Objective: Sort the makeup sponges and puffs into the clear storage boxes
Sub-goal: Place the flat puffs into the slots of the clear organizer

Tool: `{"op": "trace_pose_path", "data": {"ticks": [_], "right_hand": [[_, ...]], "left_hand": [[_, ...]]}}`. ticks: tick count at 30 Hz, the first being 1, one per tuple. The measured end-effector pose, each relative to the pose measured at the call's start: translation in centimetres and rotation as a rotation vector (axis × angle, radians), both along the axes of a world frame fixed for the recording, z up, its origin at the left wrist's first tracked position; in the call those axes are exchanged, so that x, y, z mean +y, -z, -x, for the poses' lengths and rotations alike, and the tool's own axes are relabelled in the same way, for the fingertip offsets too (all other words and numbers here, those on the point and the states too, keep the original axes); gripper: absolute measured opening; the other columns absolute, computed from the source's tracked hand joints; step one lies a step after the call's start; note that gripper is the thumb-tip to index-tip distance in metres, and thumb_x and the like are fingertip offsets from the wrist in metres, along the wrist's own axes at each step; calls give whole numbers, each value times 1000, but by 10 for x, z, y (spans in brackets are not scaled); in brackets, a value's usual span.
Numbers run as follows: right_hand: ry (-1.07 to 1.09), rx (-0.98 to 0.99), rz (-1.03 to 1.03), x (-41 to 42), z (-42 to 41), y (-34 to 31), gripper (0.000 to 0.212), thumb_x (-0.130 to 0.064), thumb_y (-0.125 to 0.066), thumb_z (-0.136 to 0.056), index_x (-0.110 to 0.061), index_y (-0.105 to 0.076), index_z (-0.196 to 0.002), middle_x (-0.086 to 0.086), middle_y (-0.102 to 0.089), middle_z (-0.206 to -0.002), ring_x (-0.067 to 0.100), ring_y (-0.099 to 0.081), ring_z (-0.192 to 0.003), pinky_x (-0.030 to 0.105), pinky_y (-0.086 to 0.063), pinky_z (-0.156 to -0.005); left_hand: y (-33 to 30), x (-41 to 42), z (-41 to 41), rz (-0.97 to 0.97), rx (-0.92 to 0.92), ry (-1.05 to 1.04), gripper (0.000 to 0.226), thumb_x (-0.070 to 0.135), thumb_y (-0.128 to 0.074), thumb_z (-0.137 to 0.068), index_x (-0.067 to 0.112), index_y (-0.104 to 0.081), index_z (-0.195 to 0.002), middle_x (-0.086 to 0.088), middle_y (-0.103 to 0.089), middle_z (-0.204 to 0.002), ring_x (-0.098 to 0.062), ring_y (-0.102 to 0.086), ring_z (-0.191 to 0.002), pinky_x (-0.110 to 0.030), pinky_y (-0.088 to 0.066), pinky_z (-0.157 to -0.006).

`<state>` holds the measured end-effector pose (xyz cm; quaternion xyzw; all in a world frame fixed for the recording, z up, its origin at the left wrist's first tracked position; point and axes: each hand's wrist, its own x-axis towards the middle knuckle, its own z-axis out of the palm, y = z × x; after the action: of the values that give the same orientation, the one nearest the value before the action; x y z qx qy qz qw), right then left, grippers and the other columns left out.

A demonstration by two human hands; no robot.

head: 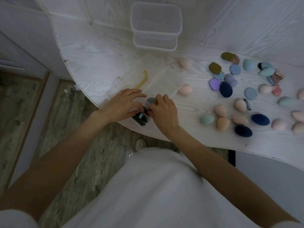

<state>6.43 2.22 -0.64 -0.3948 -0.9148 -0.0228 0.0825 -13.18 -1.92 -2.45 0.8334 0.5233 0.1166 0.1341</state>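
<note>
A long clear compartment box (162,79) lies slanted near the table's front edge. Its nearest compartments hold dark puffs (142,120) and a grey-blue puff (151,100). My left hand (122,104) lies flat on the box's left side, fingers spread. My right hand (162,109) pinches something small at the box's edge; what it pinches is hidden by the fingers. Many sponges and puffs lie loose to the right: peach sponges (221,111), navy ones (225,90), and a cluster of blue, purple and olive puffs (219,74).
Two large clear tubs (156,18) are stacked at the back of the white wood-grain table (98,55). A yellow hook-shaped tool (143,79) lies left of the compartment box. The table's curved edge runs below my hands; wood floor lies beneath.
</note>
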Motion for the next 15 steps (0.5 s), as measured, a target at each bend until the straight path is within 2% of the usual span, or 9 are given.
{"op": "trace_pose_path", "data": {"ticks": [3, 5, 9, 11, 13, 15], "right_hand": [[4, 77, 86, -1, 0, -4, 16, -26, -75, -73, -10, -71, -75, 7, -58, -77, 23, -53, -69, 29, -37, -57], [27, 108, 112, -2, 0, -5, 16, -23, -75, -74, -8, -69, -74, 8, -59, -77, 24, -54, -68, 30, -39, -57], [76, 72, 181, 0, 5, -2, 14, -19, -71, -78, -6, -70, -73, 9, -58, -78, 25, -52, -68, 29, -35, -56], [91, 62, 249, 2, 2, -5, 16, -22, -68, -82, -8, -73, -78, 9, -59, -85, 25, -52, -75, 30, -35, -60], [103, 81, 333, 6, -8, -12, 17, -23, -65, -84, -9, -75, -84, 9, -59, -94, 24, -51, -83, 31, -40, -66], [122, 173, 330, 12, -19, -19, 14, -22, -67, -83, -10, -73, -86, 9, -60, -97, 23, -52, -85, 28, -42, -69]], "left_hand": [[-2, 1, -2, 6, 7, 1, 15, 25, -66, -85, 27, -68, -99, -4, -48, -139, -26, -35, -133, -50, -35, -104], [-3, 2, -2, 14, 4, -2, 15, 24, -66, -85, 27, -67, -99, -3, -47, -140, -26, -34, -134, -50, -34, -104], [-5, 1, -3, 24, -11, -7, 12, 25, -66, -85, 23, -67, -97, -4, -48, -139, -25, -35, -133, -50, -35, -103], [-5, 0, -6, 23, -15, -28, 11, 26, -64, -86, 21, -67, -95, -3, -49, -138, -24, -35, -132, -50, -34, -104], [-4, -1, -10, 26, -9, -63, 18, 33, -55, -89, 20, -67, -94, -2, -50, -137, -24, -36, -133, -49, -30, -106], [-4, -1, -14, 33, -9, -106, 35, 43, -41, -89, 20, -66, -92, 0, -52, -135, -23, -37, -132, -48, -28, -108]]}}
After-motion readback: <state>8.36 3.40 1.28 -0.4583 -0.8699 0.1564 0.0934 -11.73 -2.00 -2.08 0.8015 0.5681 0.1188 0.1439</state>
